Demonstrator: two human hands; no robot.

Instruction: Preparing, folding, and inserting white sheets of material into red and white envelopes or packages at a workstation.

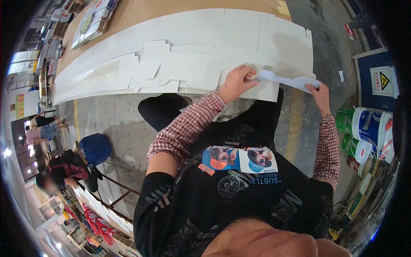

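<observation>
A narrow white strip of paper or card [282, 80] with a notched outline stretches over the right end of the table. My right hand [320, 97] pinches its right end between thumb and fingers. By its left end, my left hand [238, 84] is closed with curled fingers. Something small and translucent shows at those fingertips, too unclear to name. Beneath both hands lie overlapping large white sheets [192, 30], some with stepped cut edges and slits.
A bundled stack of printed sheets [92, 23] lies at the table's far left. Paint-type buckets [369, 128] stand to the right by a blue panel [372, 68]. A blue barrel [95, 149] and a seated co-worker [70, 169] are at the left. A white scrap [341, 76] lies on the floor.
</observation>
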